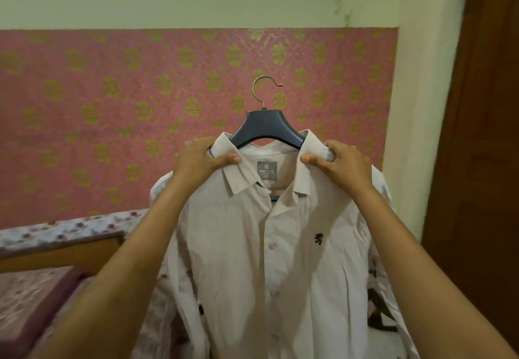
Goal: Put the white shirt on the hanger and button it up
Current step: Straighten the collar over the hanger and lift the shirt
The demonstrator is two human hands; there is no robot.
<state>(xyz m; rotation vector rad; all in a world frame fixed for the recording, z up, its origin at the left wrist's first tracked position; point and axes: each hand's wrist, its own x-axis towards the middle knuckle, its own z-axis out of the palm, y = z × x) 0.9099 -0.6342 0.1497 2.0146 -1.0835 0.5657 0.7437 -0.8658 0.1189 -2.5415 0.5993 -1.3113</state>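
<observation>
the white shirt (252, 246) hangs on a dark hanger (268, 126) with a brass hook (262, 88), front apparently buttoned below the collar. left hand (200, 159) and right hand (341, 164) each pinch a shoulder beside the collar.

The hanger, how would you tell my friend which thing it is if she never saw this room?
Find the big pink wall cloth with gold flowers; in front of it the left hand and right hand hold a white shirt by its collar. The hanger pokes out of the collar's top. It is the only dark blue, hard thing there, with a curly gold hook.
</observation>
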